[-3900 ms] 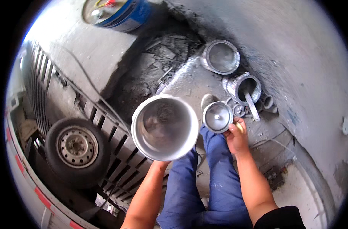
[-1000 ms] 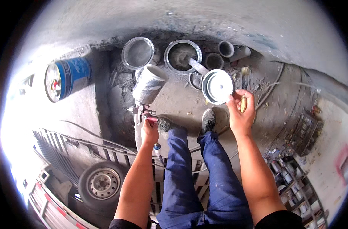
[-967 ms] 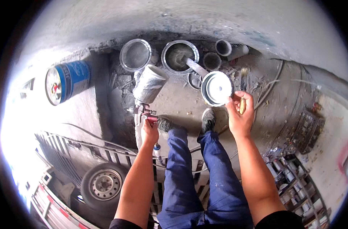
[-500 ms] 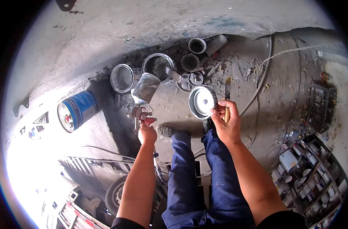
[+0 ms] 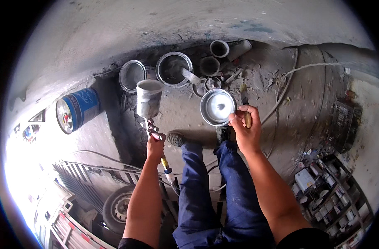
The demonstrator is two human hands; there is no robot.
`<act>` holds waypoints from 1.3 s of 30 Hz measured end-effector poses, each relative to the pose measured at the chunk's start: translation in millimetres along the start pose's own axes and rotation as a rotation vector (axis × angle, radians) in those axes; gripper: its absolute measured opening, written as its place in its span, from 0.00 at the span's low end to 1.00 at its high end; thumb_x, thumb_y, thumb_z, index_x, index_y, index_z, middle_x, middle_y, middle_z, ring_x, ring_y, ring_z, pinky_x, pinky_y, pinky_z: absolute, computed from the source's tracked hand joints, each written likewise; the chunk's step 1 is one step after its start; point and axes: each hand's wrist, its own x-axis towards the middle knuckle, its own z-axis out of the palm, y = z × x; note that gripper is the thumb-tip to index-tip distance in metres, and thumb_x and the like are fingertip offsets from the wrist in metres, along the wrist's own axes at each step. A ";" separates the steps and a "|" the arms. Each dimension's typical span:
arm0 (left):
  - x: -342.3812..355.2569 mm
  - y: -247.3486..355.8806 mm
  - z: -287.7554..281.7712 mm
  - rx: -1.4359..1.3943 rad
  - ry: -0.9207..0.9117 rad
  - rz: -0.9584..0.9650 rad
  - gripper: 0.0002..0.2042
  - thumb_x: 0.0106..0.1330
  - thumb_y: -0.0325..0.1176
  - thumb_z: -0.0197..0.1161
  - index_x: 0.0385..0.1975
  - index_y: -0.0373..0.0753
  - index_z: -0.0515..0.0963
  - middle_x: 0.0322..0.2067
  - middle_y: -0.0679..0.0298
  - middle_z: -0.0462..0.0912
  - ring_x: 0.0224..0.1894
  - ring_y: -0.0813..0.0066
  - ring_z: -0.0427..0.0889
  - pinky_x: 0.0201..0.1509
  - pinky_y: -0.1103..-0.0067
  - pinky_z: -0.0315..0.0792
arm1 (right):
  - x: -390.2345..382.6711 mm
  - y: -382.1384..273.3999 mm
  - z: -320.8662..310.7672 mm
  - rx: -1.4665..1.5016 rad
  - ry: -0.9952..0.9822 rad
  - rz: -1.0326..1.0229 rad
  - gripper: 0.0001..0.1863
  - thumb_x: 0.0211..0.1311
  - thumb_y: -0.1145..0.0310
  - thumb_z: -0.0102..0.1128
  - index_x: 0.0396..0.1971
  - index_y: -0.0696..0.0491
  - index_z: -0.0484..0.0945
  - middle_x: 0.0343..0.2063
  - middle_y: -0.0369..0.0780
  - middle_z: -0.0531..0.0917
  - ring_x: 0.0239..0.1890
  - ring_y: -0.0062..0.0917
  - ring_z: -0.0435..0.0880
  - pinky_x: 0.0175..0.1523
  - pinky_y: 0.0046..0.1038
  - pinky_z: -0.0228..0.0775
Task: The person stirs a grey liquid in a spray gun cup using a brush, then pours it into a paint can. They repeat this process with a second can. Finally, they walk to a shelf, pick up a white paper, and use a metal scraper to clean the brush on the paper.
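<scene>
My left hand (image 5: 155,146) is wrapped round the handle of a paint spray gun (image 5: 151,126), which has a hose joined below the grip. The gun's pale, paint-stained cup (image 5: 149,99) stands roughly upright with its mouth uncovered. Between thumb and fingers of my right hand (image 5: 246,126) is the rim of a round cup lid (image 5: 218,107), its white inner side facing up. The same hand holds a paintbrush (image 5: 248,119) with a wooden handle, its bristles pointing away from me. Lid and cup are apart.
Beyond the cup stand an open can (image 5: 132,76) and a bucket (image 5: 174,69) with a flat scraper across its rim. A blue drum (image 5: 78,110) is at left. Hoses (image 5: 283,93) cross the dusty floor. A rack of boxes and cans (image 5: 334,195) stands at right, a wheel (image 5: 118,209) lower left.
The spray gun has turned from tilted to about upright, so its cup's open mouth now shows. The lid has tipped to face up more and shifted slightly away from me.
</scene>
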 end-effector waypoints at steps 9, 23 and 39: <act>-25.5 -81.1 4.8 -0.193 0.090 0.548 0.13 0.62 0.28 0.59 0.46 0.33 0.72 0.27 0.70 0.70 0.29 0.82 0.69 0.36 0.82 0.67 | 6.0 -4.5 31.7 -0.158 -0.077 0.017 0.17 0.59 0.75 0.62 0.46 0.54 0.68 0.33 0.34 0.75 0.34 0.14 0.73 0.39 0.18 0.68; -36.6 -144.7 -19.2 -0.175 0.170 0.552 0.12 0.63 0.22 0.55 0.46 0.34 0.70 0.46 0.55 0.74 0.40 0.66 0.79 0.44 0.73 0.73 | 45.7 -42.6 181.8 -0.307 -0.272 -0.172 0.17 0.59 0.77 0.60 0.46 0.56 0.67 0.32 0.36 0.76 0.31 0.14 0.75 0.33 0.17 0.70; 66.4 -200.5 -140.1 -0.971 0.219 -0.256 0.11 0.63 0.41 0.62 0.35 0.46 0.69 0.22 0.63 0.72 0.15 0.74 0.67 0.15 0.77 0.61 | 50.5 -10.4 125.6 -0.949 -0.110 -0.142 0.16 0.53 0.74 0.65 0.40 0.56 0.70 0.28 0.37 0.77 0.30 0.20 0.76 0.38 0.25 0.70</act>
